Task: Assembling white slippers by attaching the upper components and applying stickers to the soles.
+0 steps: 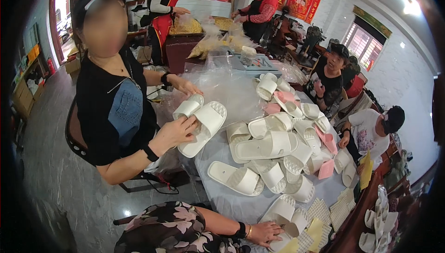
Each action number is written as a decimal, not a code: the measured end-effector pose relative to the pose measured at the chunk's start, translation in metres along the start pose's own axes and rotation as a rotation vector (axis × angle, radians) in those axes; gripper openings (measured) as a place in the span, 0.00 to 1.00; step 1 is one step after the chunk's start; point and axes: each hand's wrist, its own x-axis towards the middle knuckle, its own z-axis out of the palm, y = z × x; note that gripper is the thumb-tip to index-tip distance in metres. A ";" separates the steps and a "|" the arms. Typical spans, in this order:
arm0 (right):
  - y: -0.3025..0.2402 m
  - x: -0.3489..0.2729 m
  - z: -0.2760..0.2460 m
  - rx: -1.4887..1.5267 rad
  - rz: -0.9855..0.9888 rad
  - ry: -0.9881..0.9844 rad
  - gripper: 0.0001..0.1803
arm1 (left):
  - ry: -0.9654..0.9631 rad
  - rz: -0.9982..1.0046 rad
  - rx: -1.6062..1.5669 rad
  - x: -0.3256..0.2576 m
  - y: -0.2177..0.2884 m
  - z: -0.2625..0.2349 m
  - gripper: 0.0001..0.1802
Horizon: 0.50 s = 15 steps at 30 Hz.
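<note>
From the lower edge, my left forearm in a floral sleeve reaches right across the near side of the table. My left hand (266, 233) is closed on a white slipper (278, 243), its fingers bent over it; the lower part is cut off by the picture's edge. Just beyond it lie other white slippers (280, 209) with quilted footbeds. Textured cream sheets (320, 211) and a yellow sheet (315, 233) lie to the right of the hand. My right hand is out of the picture.
A heap of white slippers (266, 145) and pink slippers (327, 169) covers the table (208, 153). On the left, a co-worker holds a pair of white slippers (209, 118) by clear plastic bags (227, 86). Several other people work around; a blue-grey device (255, 63) stands behind.
</note>
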 end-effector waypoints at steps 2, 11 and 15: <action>-0.008 -0.004 -0.003 -0.042 -0.116 0.063 0.12 | 0.002 -0.006 0.018 0.001 -0.001 0.001 0.34; -0.006 0.004 -0.003 -0.089 -0.049 0.054 0.13 | -0.022 0.015 0.080 0.007 -0.006 0.006 0.34; 0.014 0.006 0.002 -0.048 -0.104 0.091 0.10 | -0.069 0.010 0.058 0.007 -0.004 0.003 0.34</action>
